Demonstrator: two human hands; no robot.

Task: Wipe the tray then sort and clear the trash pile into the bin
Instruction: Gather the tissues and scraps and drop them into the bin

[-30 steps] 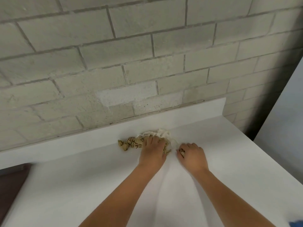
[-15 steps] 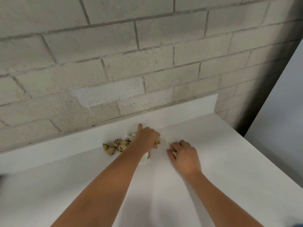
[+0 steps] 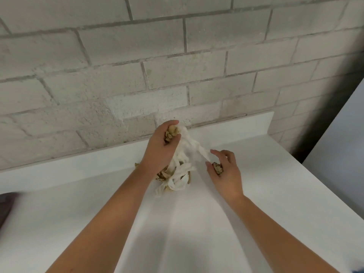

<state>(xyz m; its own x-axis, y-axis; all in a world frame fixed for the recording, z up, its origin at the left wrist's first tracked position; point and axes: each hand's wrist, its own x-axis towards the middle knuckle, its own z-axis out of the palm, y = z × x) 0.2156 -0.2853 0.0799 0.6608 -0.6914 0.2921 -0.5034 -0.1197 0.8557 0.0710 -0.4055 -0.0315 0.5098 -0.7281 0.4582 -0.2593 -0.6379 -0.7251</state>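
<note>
A trash pile (image 3: 177, 172) of crumpled white tissue and tan peel-like scraps sits on the white counter (image 3: 177, 223) near the back ledge. My left hand (image 3: 160, 149) is raised over it, gripping a clump of tan scraps and white tissue (image 3: 185, 142) that hangs down to the pile. My right hand (image 3: 224, 170) is just right of the pile, pinching a strand of the tissue between thumb and fingers and holding a tan scrap (image 3: 217, 167) in its palm. No tray or bin is in view.
A grey block wall (image 3: 177, 66) rises behind the counter's low white back ledge (image 3: 236, 127). A pale panel (image 3: 338, 144) stands at the right past a dark gap. A dark object (image 3: 6, 205) shows at the left edge.
My left hand has lifted off the counter with a handful of tissue and scraps. The loose scraps at the left have been gathered in. My right hand now pinches the tissue.
</note>
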